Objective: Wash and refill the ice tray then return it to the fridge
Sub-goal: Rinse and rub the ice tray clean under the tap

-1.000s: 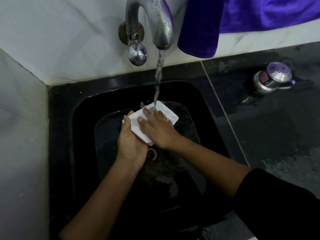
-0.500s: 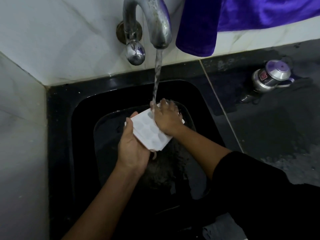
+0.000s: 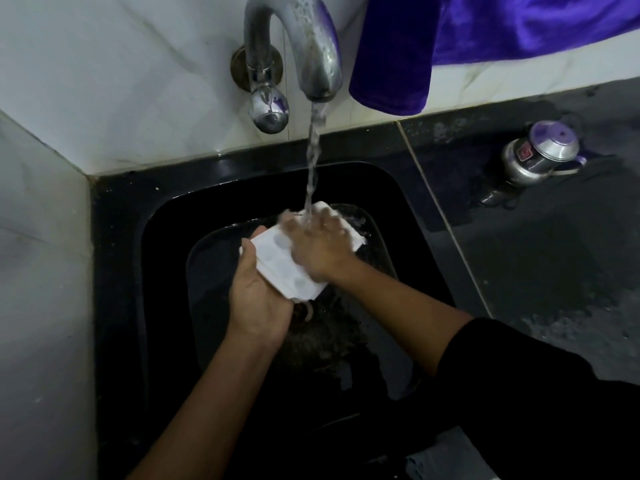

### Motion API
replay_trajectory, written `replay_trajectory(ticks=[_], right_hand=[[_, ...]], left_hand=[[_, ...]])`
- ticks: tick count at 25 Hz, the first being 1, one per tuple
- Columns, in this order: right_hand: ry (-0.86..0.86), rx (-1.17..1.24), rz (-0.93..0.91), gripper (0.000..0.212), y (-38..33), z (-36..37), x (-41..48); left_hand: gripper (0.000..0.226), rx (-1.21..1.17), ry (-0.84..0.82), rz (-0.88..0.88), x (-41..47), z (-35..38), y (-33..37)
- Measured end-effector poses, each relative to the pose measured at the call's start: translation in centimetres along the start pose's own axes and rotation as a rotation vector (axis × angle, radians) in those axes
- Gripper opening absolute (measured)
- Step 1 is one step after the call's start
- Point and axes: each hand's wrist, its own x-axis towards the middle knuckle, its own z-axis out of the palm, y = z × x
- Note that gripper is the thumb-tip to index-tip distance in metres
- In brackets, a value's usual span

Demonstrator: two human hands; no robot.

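Ice tray: white, round cavities facing up, held above the basin of the black sink and clear of its floor, directly below the tap. Tap is running; the stream lands at the tray's far end, on the fingers lying there. Left hand: cups the near-left end from beneath, with the thumb curled over the edge, so it carries the tray's weight. Right hand: lies palm-down on the upper face with its fingers spread and flat, gripping nothing; its outline is motion-blurred, which I read as rubbing across the cavities. No sponge or soap is visible. Whether any cavities hold water cannot be told. Judgement: this is the wash step, a bare-hand rinse and scrub, early in the task; refilling and the return to the fridge are not yet done. The next move calls for working the fingers into the near cavities, which sit outside the stream, then tipping the tray to shed the rinse water. After that it needs to be levelled under the flow so each cavity fills evenly. Risk: a wet plastic tray in a one-handed hold may slip, and a level carry will matter once it is full. Surroundings: a purple cloth hangs beside the tap, and a small steel pot stands on the dark counter to the right, well apart from the sink.
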Motion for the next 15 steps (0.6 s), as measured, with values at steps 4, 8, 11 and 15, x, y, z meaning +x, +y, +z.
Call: replay_trajectory(ticks=[4,8,11,15], right_hand=[[-0.007,0.158,-0.150,0.076,-1.4,0.9,-1.6],[0.056,0.094,0.195,0.087,2.0,-0.3,1.9],[-0.054,0.096,-0.095,0.072,-1.1,1.2,-1.7],[0.005,0.070,-0.033,0.069,1.2,0.1,0.5]], left_hand=[[0.055,-0.034,0.015,0.006,0.9,-0.2,0.6],[0.060,0.002,0.029,0.002,-1.6,0.7,-0.1],[0.047,-0.033,0.071,0.005,-1.0,0.4,0.8],[0.050,-0.005,0.043,-0.018,-1.2,0.3,0.4]])
